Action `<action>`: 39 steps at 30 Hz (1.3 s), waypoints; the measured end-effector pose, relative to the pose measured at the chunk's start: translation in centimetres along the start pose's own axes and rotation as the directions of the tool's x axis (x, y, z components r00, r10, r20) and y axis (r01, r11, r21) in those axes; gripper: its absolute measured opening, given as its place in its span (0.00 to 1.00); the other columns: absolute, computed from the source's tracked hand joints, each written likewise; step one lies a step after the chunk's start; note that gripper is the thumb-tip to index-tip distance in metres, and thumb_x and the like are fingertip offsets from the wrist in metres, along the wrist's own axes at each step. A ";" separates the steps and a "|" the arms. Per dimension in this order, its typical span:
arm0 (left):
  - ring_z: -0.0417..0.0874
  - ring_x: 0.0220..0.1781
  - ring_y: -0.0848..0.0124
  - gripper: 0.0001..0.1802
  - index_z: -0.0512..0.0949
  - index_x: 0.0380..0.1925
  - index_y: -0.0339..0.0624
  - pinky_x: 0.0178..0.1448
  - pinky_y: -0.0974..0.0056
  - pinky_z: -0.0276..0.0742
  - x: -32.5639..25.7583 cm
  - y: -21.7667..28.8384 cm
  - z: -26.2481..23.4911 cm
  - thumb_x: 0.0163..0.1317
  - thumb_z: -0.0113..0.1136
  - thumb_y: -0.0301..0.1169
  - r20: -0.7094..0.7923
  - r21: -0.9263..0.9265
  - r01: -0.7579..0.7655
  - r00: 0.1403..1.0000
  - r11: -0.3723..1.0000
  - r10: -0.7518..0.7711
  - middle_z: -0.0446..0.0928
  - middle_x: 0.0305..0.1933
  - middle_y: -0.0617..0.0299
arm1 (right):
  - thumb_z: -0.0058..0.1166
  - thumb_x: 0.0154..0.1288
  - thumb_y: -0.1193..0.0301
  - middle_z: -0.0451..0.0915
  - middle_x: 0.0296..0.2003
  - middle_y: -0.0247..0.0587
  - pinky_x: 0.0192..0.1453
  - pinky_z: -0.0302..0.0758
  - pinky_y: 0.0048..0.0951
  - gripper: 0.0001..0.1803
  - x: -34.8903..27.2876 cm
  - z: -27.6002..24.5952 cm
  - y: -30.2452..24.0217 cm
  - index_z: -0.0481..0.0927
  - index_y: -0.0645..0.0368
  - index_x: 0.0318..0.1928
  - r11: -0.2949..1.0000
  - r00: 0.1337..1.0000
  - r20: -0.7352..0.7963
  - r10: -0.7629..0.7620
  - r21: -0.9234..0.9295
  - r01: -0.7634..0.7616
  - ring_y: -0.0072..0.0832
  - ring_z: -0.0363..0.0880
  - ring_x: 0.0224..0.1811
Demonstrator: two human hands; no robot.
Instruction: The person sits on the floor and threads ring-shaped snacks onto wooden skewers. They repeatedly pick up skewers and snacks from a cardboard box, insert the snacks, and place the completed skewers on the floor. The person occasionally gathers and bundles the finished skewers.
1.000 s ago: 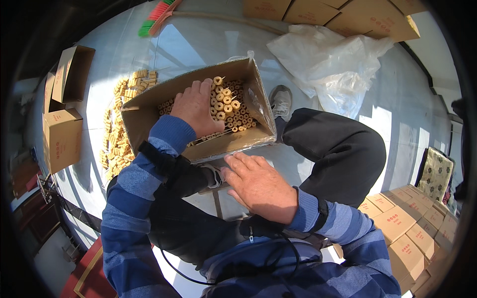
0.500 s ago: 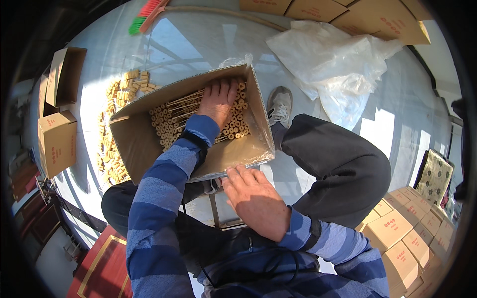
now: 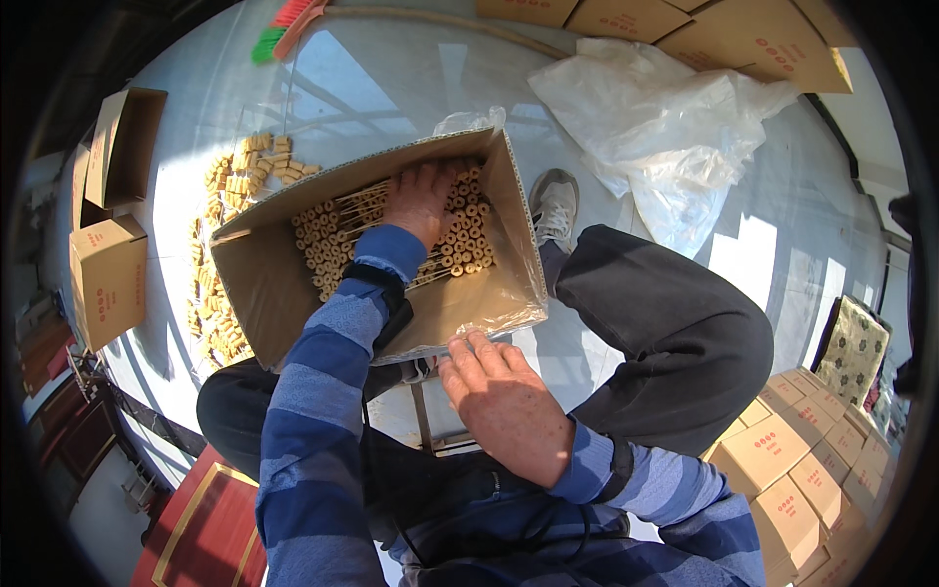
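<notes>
An open cardboard box [image 3: 274, 284] with a clear plastic liner [image 3: 523, 313] stands tilted between my legs. Inside lie many tan, hollow ring-ended rolls [image 3: 465, 245], packed in rows at both sides, with thin wooden sticks [image 3: 360, 207] running between them. My left hand [image 3: 421, 203] reaches into the box, palm down with fingers stretched out over the rolls and sticks; its fingertips rest near the far wall. My right hand [image 3: 509, 406] is outside, fingers extended and lying against the box's near edge and the liner.
More tan rolls [image 3: 220, 323] are spread on the floor at the left. Beyond them stand empty cartons [image 3: 108, 284]. A broom [image 3: 284, 29] and a clear plastic sheet [image 3: 665, 137] lie at the far side. Stacked cartons fill the far right [image 3: 763, 44] and near right [image 3: 763, 450].
My left hand has shifted slightly left over the rolls, its fingers a little more spread. My right hand stays at the near edge of the box.
</notes>
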State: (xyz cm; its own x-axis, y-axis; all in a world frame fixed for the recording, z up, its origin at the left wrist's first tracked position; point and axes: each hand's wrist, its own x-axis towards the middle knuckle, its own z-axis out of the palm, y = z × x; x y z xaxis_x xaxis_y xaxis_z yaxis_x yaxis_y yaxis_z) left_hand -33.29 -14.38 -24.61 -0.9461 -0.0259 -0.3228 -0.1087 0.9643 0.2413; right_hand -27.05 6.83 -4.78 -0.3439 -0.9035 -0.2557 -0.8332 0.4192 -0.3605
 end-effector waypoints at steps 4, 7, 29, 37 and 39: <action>0.71 0.67 0.42 0.36 0.67 0.67 0.42 0.67 0.44 0.71 0.1 -0.7 -0.5 0.61 0.68 0.39 0.121 -0.283 0.184 0.980 0.941 -0.155 0.65 0.68 0.42 | 0.50 0.66 0.69 0.78 0.59 0.47 0.66 0.70 0.35 0.20 0.2 -0.1 -0.3 0.81 0.62 0.56 1.000 1.000 -0.012 0.017 0.005 -0.017 0.40 0.73 0.66; 0.75 0.61 0.40 0.36 0.65 0.68 0.39 0.62 0.47 0.76 0.1 -1.0 0.1 0.62 0.67 0.39 0.084 -0.260 0.092 0.994 0.961 -0.073 0.65 0.67 0.39 | 0.51 0.65 0.68 0.78 0.59 0.47 0.65 0.70 0.35 0.20 0.4 0.0 -0.4 0.81 0.62 0.55 1.000 1.000 -0.016 0.025 0.001 -0.025 0.39 0.74 0.66; 0.76 0.63 0.42 0.32 0.64 0.68 0.30 0.66 0.50 0.75 0.6 -1.1 2.6 0.62 0.51 0.23 0.247 -0.278 0.136 0.967 0.951 -0.066 0.70 0.66 0.35 | 0.56 0.65 0.66 0.75 0.58 0.51 0.62 0.71 0.41 0.20 0.8 1.4 -1.1 0.78 0.64 0.54 0.999 0.997 0.068 -0.039 -0.015 0.040 0.45 0.73 0.62; 0.76 0.64 0.44 0.30 0.67 0.66 0.34 0.68 0.50 0.73 -7.6 -1.8 -8.9 0.67 0.58 0.36 0.078 -0.389 0.125 0.992 0.913 -0.103 0.73 0.62 0.37 | 0.62 0.63 0.69 0.75 0.58 0.53 0.62 0.74 0.44 0.20 2.5 1.1 -2.7 0.78 0.65 0.54 0.985 0.992 0.023 -0.125 0.121 0.122 0.50 0.75 0.57; 0.77 0.62 0.43 0.28 0.69 0.64 0.33 0.67 0.51 0.73 -14.0 -3.0 -13.5 0.69 0.57 0.36 -0.076 -0.453 0.119 0.982 0.883 -0.172 0.75 0.59 0.38 | 0.61 0.63 0.69 0.74 0.61 0.53 0.63 0.74 0.45 0.20 2.9 0.9 -4.0 0.79 0.63 0.53 0.982 0.985 -0.006 -0.173 0.077 0.173 0.49 0.74 0.61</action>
State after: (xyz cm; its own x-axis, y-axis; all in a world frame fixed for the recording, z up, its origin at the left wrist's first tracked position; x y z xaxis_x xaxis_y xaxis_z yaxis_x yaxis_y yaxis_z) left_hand -23.86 -20.43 -8.42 -0.9339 -0.2112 -0.2885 -0.3470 0.7294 0.5895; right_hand -24.33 2.59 -4.92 -0.1971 -0.9630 -0.1839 -0.8446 0.2620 -0.4669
